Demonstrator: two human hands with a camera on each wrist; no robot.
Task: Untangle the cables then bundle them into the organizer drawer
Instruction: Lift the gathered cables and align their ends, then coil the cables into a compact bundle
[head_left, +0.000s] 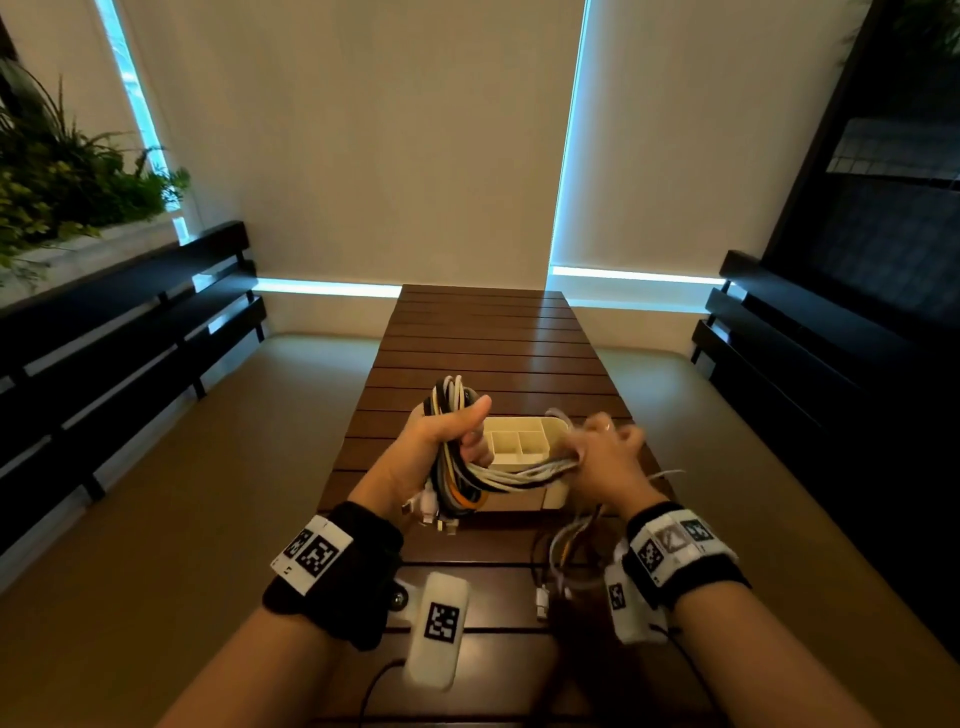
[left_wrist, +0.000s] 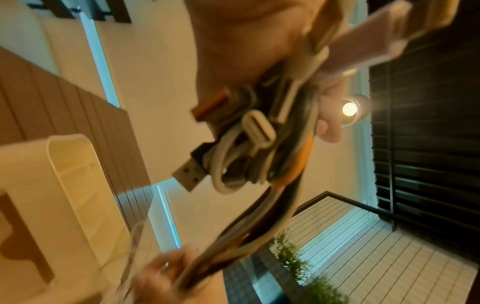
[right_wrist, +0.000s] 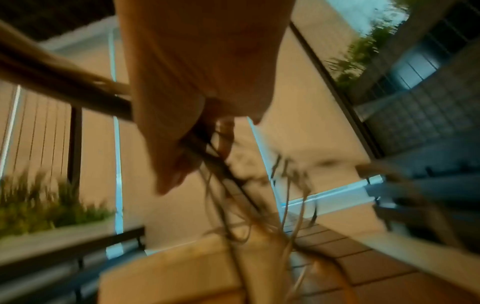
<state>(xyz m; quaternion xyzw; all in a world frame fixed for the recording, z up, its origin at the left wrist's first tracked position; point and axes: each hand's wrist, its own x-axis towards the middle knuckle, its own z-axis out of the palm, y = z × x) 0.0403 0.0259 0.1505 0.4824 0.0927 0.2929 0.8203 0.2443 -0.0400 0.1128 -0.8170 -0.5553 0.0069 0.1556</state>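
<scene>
1. The left hand (head_left: 441, 441) grips a thick bundle of cables (head_left: 457, 467), fingers curled round it and thumb up, above the slatted wooden table (head_left: 478, 332).
2. The right hand (head_left: 605, 452) is blurred; it seems to close round the white strands running out of that bundle.
3. The cream organizer drawer (head_left: 524, 441) sits on the table just behind both hands, its compartments open upward.
4. More loose cable ends (head_left: 563, 561) hang below the right wrist.
</scene>
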